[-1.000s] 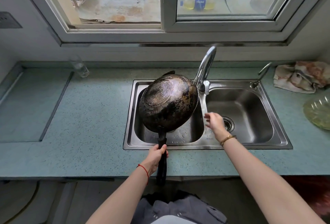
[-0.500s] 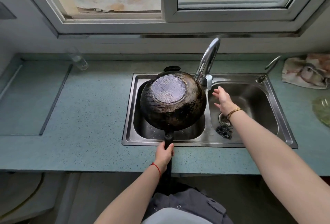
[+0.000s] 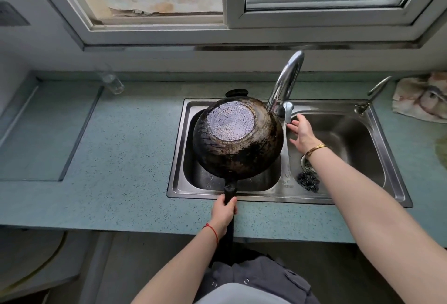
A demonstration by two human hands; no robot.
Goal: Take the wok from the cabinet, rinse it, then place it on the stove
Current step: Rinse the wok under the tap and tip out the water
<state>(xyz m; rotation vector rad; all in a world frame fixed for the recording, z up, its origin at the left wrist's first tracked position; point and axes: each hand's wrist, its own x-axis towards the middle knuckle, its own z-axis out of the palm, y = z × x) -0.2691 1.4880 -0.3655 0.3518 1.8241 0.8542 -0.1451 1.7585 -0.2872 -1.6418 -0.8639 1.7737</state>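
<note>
left hand [image 3: 223, 211] grips the wok [image 3: 238, 138] handle (blackened underside up) over the sink [image 3: 387, 134]; right hand [image 3: 301, 131] spread beside the faucet [image 3: 286, 85].

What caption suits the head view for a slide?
Left hand holds a blackened round wok over the steel sink; open right hand beside the chrome tap.

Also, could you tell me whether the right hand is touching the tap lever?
Cannot tell. In the head view the right hand has its open fingers right beside the tap lever, but no clear contact or gap shows.
</note>
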